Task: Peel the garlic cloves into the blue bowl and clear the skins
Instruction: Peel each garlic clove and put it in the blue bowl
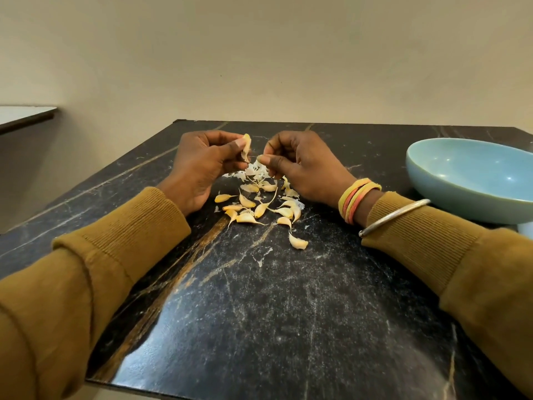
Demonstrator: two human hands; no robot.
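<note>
- The left hand point(199, 166) pinches a pale yellow garlic clove point(246, 145) between thumb and curled fingers, holding it upright above the table.
- Just beside it, the right hand point(302, 168) has thumb and forefinger closed on what seems a thin scrap of papery skin point(260, 157); it is too small to be sure.
- Directly under both grips lies a heap of white garlic skins point(256, 171).
- Nearer the person, loose unpeeled yellow cloves point(259, 209) are scattered on the black marble table point(288, 313).
- The round light-blue ceramic bowl point(461, 203) stands well apart to the right, beyond the right wrist.
</note>
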